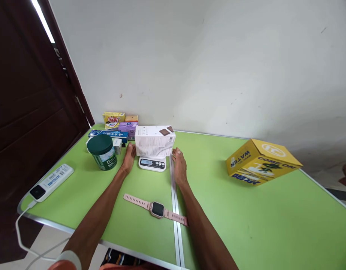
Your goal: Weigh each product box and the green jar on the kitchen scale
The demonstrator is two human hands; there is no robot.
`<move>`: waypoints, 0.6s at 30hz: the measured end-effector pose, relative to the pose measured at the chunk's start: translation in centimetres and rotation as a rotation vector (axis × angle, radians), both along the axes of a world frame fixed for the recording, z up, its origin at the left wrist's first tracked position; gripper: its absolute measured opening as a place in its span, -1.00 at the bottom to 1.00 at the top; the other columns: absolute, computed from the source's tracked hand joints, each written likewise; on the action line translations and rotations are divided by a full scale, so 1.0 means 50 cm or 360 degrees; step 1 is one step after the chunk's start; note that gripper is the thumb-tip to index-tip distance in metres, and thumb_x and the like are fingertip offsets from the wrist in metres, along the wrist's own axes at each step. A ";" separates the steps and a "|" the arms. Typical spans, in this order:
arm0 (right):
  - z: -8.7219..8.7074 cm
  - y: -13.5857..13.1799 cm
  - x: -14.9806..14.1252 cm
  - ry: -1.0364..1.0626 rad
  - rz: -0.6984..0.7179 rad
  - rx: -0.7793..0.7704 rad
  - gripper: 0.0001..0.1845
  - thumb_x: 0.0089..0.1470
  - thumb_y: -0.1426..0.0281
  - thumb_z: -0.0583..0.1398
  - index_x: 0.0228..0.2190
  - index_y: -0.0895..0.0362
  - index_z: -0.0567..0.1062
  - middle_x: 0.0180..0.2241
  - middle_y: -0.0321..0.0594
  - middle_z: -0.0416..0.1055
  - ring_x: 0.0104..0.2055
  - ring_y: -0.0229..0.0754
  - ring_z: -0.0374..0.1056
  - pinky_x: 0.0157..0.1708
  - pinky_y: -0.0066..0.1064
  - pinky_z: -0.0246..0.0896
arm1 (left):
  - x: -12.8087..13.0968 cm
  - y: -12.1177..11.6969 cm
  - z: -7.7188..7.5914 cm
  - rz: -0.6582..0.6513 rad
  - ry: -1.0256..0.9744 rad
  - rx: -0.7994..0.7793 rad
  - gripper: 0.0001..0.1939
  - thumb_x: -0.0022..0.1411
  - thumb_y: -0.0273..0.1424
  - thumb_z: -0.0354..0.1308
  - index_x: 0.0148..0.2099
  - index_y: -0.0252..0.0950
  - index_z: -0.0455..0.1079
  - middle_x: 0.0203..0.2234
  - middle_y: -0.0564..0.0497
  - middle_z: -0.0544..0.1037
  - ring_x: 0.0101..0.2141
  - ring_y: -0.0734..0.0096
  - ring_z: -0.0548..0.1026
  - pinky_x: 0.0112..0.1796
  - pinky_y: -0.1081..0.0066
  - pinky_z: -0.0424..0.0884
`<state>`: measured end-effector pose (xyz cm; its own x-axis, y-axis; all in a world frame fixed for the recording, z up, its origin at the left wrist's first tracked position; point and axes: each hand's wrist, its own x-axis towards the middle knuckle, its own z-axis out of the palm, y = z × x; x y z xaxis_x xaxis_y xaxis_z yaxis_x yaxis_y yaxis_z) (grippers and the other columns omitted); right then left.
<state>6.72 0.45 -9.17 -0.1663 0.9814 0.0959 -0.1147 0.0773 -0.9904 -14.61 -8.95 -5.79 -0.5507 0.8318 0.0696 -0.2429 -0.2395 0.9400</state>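
Note:
A white printed box [154, 142] stands on a small white digital kitchen scale [152, 164], covering its weighing plate. Digits show on the scale's lit display, too small to read surely. My left hand [129, 158] is open at the box's left side, its fingers pointing up along the edge. On the other side, my right hand [179, 165] is open with slightly bent fingers close to the box's lower right edge. Whether the fingertips touch the box I cannot tell. A pink-strapped smartwatch [157, 209] lies flat on the table between my forearms.
Left of my left hand stands a green lidded tub [102, 152]. Behind it are a blue toothpaste box [112, 135], a purple pack [128, 129] and a yellow box [113, 117]. A white power bank [51, 182] with a cable lies far left. A yellow carton [259, 163] stands right.

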 end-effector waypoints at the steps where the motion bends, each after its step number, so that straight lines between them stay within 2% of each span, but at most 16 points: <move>1: 0.002 -0.002 0.000 0.0024 0.0003 -0.0001 0.03 0.22 -0.36 0.05 0.36 0.13 0.38 0.39 0.07 0.34 0.40 0.13 0.32 0.43 0.05 0.12 | 0.002 0.000 -0.001 0.0012 -0.0073 0.0008 -0.27 0.37 0.23 0.07 0.29 -0.19 0.40 0.22 -0.17 0.60 0.35 0.10 0.42 0.34 0.11 0.36; 4: 0.013 -0.005 0.002 0.0137 0.0017 -0.0023 0.15 0.13 -0.43 0.09 0.31 0.25 0.43 0.34 0.20 0.38 0.36 0.16 0.37 0.39 0.06 0.18 | 0.003 -0.002 -0.001 0.0024 -0.0207 0.0017 -0.35 0.42 0.16 0.08 0.25 -0.22 0.40 0.18 -0.17 0.62 0.31 0.16 0.46 0.31 0.15 0.39; 8: 0.025 -0.006 0.004 0.0209 0.0009 -0.0068 0.21 0.00 -0.51 0.12 0.23 0.25 0.51 0.29 0.23 0.44 0.32 0.19 0.42 0.37 0.08 0.23 | 0.001 -0.006 -0.001 0.0011 -0.0252 0.0025 -0.44 0.43 0.13 0.10 0.19 -0.18 0.43 0.14 -0.12 0.64 0.28 0.16 0.49 0.29 0.15 0.41; 14: 0.030 -0.008 0.005 0.0193 0.0051 -0.0015 0.05 0.03 -0.49 0.12 0.03 0.17 0.64 0.17 0.12 0.56 0.25 0.17 0.47 0.38 0.07 0.23 | 0.001 -0.009 0.001 0.0025 -0.0236 -0.0003 -0.39 0.40 0.18 0.10 0.20 -0.16 0.43 0.13 -0.11 0.65 0.29 0.14 0.49 0.30 0.15 0.41; 18: 0.026 -0.008 0.005 0.0191 0.0069 0.0002 0.00 0.09 -0.45 0.11 0.06 0.13 0.63 0.20 0.06 0.55 0.28 0.15 0.46 0.40 0.08 0.20 | 0.013 -0.008 0.010 -0.0033 -0.0248 -0.0009 -0.41 0.49 0.12 0.00 0.26 -0.20 0.40 0.13 -0.11 0.66 0.31 0.17 0.47 0.34 0.14 0.37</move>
